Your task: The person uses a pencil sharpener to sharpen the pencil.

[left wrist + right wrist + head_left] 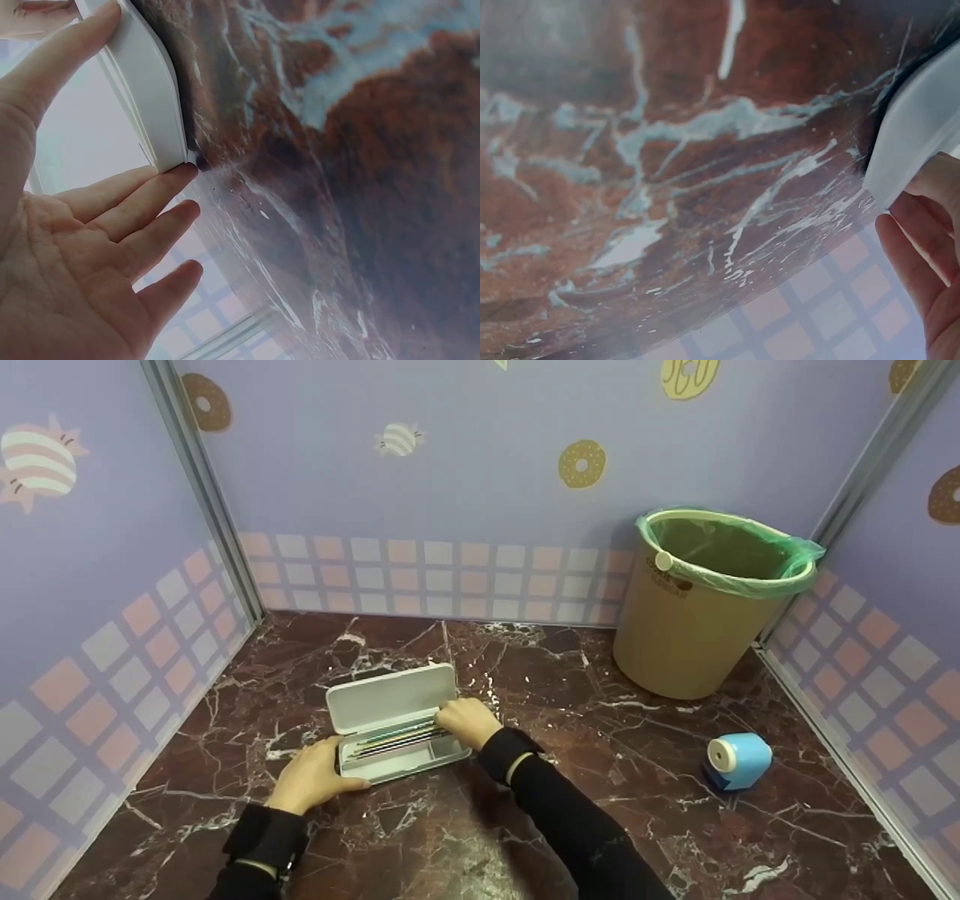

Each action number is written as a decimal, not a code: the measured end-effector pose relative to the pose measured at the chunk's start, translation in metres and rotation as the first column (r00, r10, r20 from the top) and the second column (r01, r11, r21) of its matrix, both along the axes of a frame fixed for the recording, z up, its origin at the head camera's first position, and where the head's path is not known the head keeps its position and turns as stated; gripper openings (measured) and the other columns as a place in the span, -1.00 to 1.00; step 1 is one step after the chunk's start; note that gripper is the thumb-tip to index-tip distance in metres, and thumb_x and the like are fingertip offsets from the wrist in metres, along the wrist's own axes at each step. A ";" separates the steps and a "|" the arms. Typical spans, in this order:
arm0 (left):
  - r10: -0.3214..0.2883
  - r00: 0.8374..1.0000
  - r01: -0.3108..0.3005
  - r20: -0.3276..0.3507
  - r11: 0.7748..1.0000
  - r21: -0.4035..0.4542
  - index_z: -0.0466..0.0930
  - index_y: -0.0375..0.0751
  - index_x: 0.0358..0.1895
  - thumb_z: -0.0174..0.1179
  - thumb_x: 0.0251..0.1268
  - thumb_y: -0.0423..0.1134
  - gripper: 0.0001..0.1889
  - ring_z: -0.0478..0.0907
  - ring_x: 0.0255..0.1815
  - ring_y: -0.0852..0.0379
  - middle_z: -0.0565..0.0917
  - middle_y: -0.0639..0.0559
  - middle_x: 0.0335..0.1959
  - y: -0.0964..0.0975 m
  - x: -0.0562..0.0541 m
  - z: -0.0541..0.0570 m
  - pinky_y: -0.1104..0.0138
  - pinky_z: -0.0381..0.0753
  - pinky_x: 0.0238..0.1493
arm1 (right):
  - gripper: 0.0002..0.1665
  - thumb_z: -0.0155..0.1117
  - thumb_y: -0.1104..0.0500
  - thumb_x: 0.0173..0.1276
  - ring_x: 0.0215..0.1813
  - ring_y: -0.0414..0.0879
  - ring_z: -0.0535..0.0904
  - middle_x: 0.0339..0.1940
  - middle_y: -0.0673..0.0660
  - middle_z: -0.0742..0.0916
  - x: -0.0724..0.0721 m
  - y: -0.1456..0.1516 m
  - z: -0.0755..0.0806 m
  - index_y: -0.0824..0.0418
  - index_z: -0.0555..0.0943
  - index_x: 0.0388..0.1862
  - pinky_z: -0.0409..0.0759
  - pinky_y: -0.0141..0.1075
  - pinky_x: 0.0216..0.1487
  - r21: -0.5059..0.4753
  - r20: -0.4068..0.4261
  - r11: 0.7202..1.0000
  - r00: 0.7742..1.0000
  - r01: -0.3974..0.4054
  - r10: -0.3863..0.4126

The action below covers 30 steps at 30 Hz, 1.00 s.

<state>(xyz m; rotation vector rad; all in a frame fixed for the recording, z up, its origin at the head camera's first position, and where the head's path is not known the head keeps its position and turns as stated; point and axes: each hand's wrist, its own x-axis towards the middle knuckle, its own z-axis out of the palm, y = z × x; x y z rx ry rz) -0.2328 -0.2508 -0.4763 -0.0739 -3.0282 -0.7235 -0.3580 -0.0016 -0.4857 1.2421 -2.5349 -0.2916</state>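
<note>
A white pencil case (391, 699) lies on the marbled surface with its lid raised. Several pencils (396, 741) lie side by side along its back part. At the case's left end my left hand (306, 774) holds on, thumb along the front edge. The left wrist view shows the fingertips of this hand (82, 240) against a corner of the case (154, 94), the other fingers spread. My right hand (469, 724) grips the right end, over the pencils' ends. In the right wrist view its thumb crosses the case's rim (915, 112); part of the hand is out of frame.
A tan waste bin (679, 630) with a green liner stands at the back right. Nearer on the right sits a blue pencil sharpener (748, 761). White scraps (489, 687) are scattered behind the case. Patterned walls (480, 495) enclose the back and both sides.
</note>
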 end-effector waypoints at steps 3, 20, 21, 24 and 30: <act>0.009 1.000 -0.010 0.022 1.000 0.012 0.45 -0.51 0.30 0.59 -0.05 0.04 -0.08 0.60 0.16 -0.41 0.64 -0.47 0.17 0.001 0.000 -0.001 -0.21 0.57 0.19 | -0.76 0.46 0.39 0.02 -0.32 -0.09 0.76 -0.30 -0.01 0.81 0.000 0.003 -0.002 0.07 0.74 -0.39 0.73 -0.26 -0.33 -0.009 -0.011 1.000 1.000 -0.004 0.004; -0.007 0.998 0.007 0.066 1.000 0.004 0.35 -0.56 0.38 0.55 0.03 0.04 -0.03 0.52 0.27 -0.46 0.55 -0.53 0.28 0.002 -0.002 0.002 -0.24 0.51 0.27 | -0.97 0.39 0.21 0.22 -0.33 -0.12 0.71 -0.35 0.01 0.71 0.007 0.026 0.005 0.09 0.71 -0.35 0.70 -0.31 -0.37 -0.082 -0.144 0.993 0.987 -0.081 0.068; -0.006 0.998 0.006 0.068 1.000 0.006 0.35 -0.56 0.38 0.55 0.03 0.04 -0.03 0.52 0.27 -0.46 0.54 -0.53 0.28 0.001 -0.002 0.002 -0.24 0.51 0.27 | -0.97 0.37 0.22 0.24 -0.33 -0.12 0.71 -0.35 0.02 0.71 0.008 0.028 0.005 0.09 0.71 -0.35 0.70 -0.30 -0.37 -0.094 -0.144 0.992 0.987 -0.081 0.067; -0.007 0.998 0.006 0.067 1.000 0.014 0.35 -0.56 0.38 0.55 0.04 0.03 -0.05 0.54 0.25 -0.45 0.55 -0.52 0.27 0.001 -0.002 0.002 -0.22 0.52 0.25 | -0.92 0.34 0.27 0.27 -0.30 -0.09 0.72 -0.30 0.03 0.74 0.010 0.034 0.007 0.11 0.71 -0.31 0.71 -0.26 -0.33 -0.152 -0.114 0.985 0.992 -0.078 0.061; -0.012 0.998 0.011 0.058 1.000 0.025 0.38 -0.53 0.36 0.56 0.02 0.03 -0.06 0.58 0.21 -0.43 0.59 -0.49 0.23 -0.001 -0.002 0.000 -0.21 0.56 0.21 | -0.92 0.38 0.28 0.28 -0.33 -0.04 0.72 -0.30 0.06 0.75 0.018 0.051 0.011 0.16 0.72 -0.25 0.71 -0.22 -0.33 -0.307 -0.022 0.951 0.999 -0.036 0.031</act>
